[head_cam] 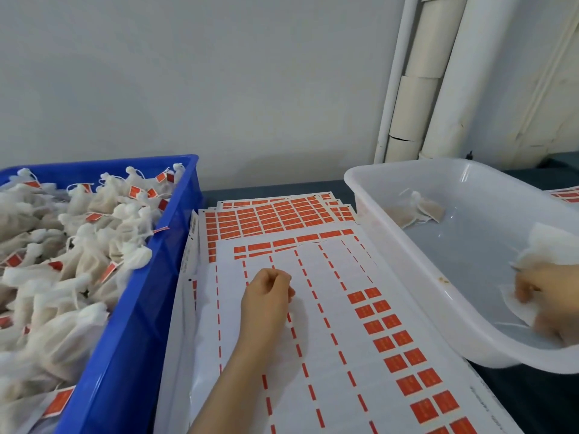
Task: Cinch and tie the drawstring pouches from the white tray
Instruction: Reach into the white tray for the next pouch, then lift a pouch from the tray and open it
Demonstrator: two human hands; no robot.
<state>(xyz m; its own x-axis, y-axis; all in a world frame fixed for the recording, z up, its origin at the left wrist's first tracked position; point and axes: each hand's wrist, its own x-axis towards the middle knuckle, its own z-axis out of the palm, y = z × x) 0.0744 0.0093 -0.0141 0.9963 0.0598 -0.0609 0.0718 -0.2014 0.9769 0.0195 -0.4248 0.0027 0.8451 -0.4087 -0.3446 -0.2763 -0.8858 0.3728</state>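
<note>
Near the end, I'd say: blue crate [131, 308] left of the white tray [391, 239] is heaped with tied pouches [78, 245], tray holds just a far-end pair [419, 211] plus a near-end pouch [517, 310] gripped in the fingers of the right hand [545, 292]; left hand [266, 296] curled, empty, left of tray.

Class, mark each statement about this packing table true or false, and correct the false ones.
1. The blue crate is full of pouches. True.
2. The right hand holds a pouch inside the white tray. True.
3. The left hand is in the blue crate. False: it is over the sticker sheet.
4. The white tray is packed to its rim. False: only a few pouches lie in it.
</note>
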